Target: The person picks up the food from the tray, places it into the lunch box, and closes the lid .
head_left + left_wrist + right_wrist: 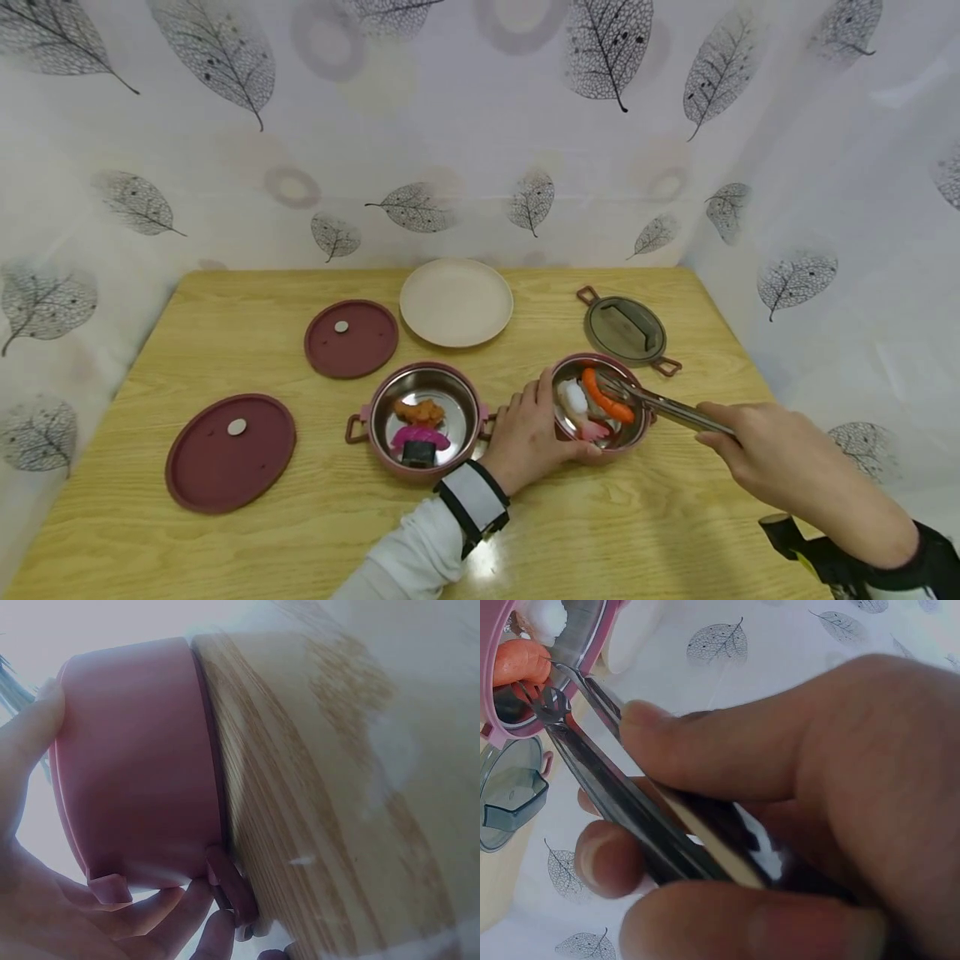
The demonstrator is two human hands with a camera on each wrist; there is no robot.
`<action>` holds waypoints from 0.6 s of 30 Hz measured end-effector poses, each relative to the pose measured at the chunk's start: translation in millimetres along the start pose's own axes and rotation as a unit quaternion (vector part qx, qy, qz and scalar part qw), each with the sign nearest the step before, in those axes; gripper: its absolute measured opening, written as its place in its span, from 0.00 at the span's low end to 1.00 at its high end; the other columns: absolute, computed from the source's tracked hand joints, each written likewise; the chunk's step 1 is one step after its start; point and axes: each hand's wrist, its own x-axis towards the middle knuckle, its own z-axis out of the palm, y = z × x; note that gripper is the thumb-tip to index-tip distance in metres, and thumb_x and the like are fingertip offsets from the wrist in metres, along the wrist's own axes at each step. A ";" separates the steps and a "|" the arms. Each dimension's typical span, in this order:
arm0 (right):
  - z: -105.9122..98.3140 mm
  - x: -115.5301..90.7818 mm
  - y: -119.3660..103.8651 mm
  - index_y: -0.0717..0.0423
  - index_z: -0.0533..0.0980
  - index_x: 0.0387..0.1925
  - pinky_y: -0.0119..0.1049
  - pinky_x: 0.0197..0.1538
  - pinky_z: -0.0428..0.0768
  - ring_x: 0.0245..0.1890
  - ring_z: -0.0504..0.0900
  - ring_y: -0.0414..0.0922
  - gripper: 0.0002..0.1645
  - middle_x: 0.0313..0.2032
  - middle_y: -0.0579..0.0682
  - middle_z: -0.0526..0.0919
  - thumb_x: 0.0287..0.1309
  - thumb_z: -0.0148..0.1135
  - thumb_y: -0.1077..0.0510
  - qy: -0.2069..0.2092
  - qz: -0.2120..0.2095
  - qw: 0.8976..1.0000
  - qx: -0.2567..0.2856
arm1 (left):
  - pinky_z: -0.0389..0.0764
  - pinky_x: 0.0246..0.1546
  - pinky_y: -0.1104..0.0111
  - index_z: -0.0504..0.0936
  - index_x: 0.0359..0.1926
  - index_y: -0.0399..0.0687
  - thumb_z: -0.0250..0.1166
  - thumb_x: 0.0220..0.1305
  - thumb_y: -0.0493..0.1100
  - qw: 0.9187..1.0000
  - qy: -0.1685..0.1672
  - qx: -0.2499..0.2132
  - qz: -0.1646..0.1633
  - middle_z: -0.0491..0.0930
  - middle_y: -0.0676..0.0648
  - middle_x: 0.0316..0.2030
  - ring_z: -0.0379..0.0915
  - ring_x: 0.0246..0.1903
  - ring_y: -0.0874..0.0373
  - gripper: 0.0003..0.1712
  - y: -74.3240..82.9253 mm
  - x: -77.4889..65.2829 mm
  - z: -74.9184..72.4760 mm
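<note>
In the head view my left hand (528,437) grips the near left side of a pink pot (622,448), its thumb along the front rim. The left wrist view shows the pot's wall (135,765) with fingers curled round below, by a handle (232,885). My right hand (780,446) holds metal tongs (678,412) slanting down into this pot. Close up in the right wrist view, the prongs of the tongs (592,761) are right at an orange sausage-shaped piece (521,664). Beside that piece lies a white piece (573,398) with a pink tail-like end (592,429).
Left of my left hand, a second pot (408,475) holds a fried-looking piece (420,412), a magenta piece (431,436) and a black block (418,454). Two maroon lids (232,467) lie farther left. A cream plate (456,304) and a grey-topped, two-handled vessel (622,327) are behind.
</note>
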 end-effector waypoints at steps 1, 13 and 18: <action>0.5 0.1 0.6 0.57 0.79 0.46 0.33 0.20 0.61 0.15 0.61 0.36 0.17 0.25 0.43 0.79 0.59 0.57 0.53 -0.002 0.000 1.000 0.001 | 0.73 0.51 0.49 0.50 0.73 0.48 0.63 0.33 0.78 1.000 0.000 -0.001 0.000 0.69 0.42 0.62 0.70 0.55 0.47 0.69 0.1 0.0 0.2; -4.8 2.9 -0.3 0.55 0.79 0.44 0.32 0.19 0.65 0.14 0.67 0.35 0.15 0.25 0.44 0.81 0.58 0.58 0.53 0.004 -0.006 1.000 0.007 | 0.74 0.50 0.49 0.50 0.73 0.47 0.62 0.33 0.79 1.000 0.005 0.003 0.003 0.71 0.41 0.60 0.70 0.53 0.47 0.70 -1.5 -0.2 0.3; -15.0 9.8 -6.2 0.57 0.79 0.47 0.32 0.21 0.65 0.18 0.68 0.35 0.18 0.29 0.45 0.83 0.60 0.58 0.51 0.072 -0.043 0.996 -0.001 | 0.74 0.49 0.49 0.49 0.73 0.48 0.62 0.33 0.79 1.000 -0.001 0.004 0.000 0.71 0.41 0.60 0.70 0.53 0.47 0.71 -0.7 -0.7 -0.9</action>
